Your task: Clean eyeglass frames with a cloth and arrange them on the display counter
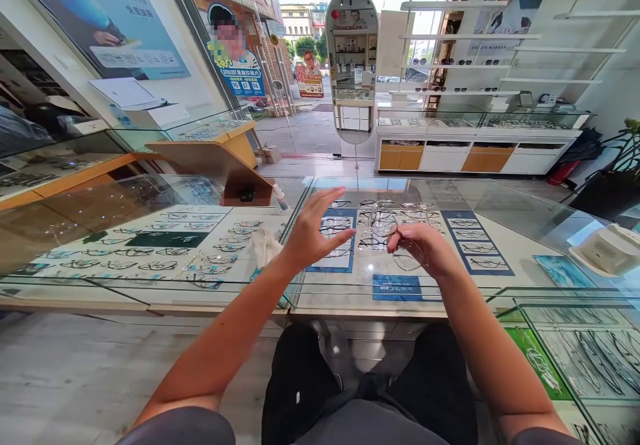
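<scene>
Glass counter (335, 300) runs across the shop, daylight falling on it from the doorway (305, 132); one person works at its near side. Wire-rimmed glasses are up over the counter top, right of centre, in the right hand (423, 245). Held item: the wire-rimmed glasses (409, 256), thumb and fingertips pinched on them; exact grip point (rim or side arm) cannot be told from here. Left hand (320, 225): fingers spread, thumb well apart, nothing held, raised near the glasses but not touching.

Risks, my judgement. (1) Drop: the pinch is small and the wire thin; a loosened thumb could let them fall on hard glass and chip a lens. (2) Bending: uneven pull, should the left fingers also take hold, could twist the frame. (3) Smears: fingertips sit close to the lenses.

Surroundings: display frames (470, 235) in rows under the glass, making a busy backdrop against which thin rims are easily lost. White cloth (265, 248) beside the left forearm, small bottle (281, 196) beyond it; a leftward sweep might catch either. White box (607, 248) at far right, well apart. Oval mirror (351, 65) stands past the counter, out of the hands' way.
</scene>
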`<state>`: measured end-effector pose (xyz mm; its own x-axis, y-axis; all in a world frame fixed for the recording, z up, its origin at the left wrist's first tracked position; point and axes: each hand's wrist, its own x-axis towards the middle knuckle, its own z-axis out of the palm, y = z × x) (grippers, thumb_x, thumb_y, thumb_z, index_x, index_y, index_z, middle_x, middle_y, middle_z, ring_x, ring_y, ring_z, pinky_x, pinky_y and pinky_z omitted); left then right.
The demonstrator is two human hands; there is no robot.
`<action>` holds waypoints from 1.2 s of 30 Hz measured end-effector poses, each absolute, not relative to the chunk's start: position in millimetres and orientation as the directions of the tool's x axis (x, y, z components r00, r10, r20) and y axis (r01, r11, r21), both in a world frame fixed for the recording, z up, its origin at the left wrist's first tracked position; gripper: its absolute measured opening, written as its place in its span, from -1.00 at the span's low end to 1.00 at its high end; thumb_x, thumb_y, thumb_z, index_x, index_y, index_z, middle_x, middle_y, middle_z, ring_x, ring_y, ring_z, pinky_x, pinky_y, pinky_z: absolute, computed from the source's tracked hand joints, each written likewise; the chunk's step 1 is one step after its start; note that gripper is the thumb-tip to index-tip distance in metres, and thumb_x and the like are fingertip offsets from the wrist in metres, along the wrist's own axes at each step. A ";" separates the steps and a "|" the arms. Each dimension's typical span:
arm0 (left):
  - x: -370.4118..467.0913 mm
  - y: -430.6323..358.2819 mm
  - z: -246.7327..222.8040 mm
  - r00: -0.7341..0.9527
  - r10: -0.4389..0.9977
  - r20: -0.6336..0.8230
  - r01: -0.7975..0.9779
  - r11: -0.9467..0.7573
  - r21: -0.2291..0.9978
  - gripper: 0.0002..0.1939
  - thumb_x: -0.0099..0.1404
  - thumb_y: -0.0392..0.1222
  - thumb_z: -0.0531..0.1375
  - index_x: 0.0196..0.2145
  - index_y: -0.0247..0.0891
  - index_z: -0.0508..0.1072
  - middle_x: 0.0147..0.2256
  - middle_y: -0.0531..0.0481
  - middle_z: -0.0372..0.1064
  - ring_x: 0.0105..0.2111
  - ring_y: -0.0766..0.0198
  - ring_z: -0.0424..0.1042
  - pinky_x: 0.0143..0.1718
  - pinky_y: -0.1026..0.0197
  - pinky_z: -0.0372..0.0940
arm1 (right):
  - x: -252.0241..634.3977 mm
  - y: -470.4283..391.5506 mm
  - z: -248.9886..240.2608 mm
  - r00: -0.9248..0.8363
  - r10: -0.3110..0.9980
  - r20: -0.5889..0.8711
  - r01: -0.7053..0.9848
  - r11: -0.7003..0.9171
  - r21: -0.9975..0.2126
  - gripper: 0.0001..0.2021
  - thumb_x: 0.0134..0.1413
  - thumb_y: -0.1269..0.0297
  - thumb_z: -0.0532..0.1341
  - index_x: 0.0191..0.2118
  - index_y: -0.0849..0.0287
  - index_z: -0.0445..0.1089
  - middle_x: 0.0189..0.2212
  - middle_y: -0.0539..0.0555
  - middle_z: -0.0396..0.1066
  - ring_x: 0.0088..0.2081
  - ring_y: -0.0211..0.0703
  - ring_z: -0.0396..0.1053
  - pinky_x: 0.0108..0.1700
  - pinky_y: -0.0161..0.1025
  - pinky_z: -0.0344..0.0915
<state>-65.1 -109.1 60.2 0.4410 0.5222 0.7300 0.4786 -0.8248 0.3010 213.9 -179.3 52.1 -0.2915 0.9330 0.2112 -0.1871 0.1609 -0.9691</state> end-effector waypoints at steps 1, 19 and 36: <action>-55.0 -113.5 65.3 0.504 0.467 0.727 0.415 -0.869 0.270 -0.17 0.38 0.26 0.37 0.43 -0.14 0.30 0.37 -0.26 0.39 0.38 -0.11 0.38 0.40 -0.22 0.32 | 213.3 -178.3 53.5 -0.317 0.925 0.207 -0.189 0.153 -0.970 -0.68 0.17 0.09 0.27 -0.40 0.15 0.71 -0.36 0.15 0.58 -0.24 -0.03 0.43 -0.10 -0.14 0.35; -13.2 -66.9 139.0 0.575 0.302 0.761 0.152 -0.953 0.263 -0.29 0.18 0.27 0.52 0.16 -0.15 0.57 0.05 -0.17 0.64 0.07 0.03 0.63 0.18 -0.03 0.51 | 236.1 -132.2 109.5 -0.480 0.786 0.390 -0.119 0.382 -0.916 -0.62 0.40 0.04 0.22 -0.25 0.13 0.74 -0.34 0.10 0.57 -0.26 -0.07 0.46 -0.05 -0.09 0.40; -18.6 -19.7 142.6 0.002 0.397 0.918 0.428 -0.830 0.358 -0.40 0.22 0.17 0.54 0.12 -0.03 0.52 0.01 -0.08 0.61 0.02 0.03 0.60 -0.02 -0.05 0.52 | 225.0 -69.5 139.4 -0.099 0.646 0.757 0.483 0.696 -0.531 -0.39 0.28 0.00 0.44 0.37 -0.10 0.36 0.07 0.12 0.53 0.14 0.12 0.46 0.33 0.17 0.29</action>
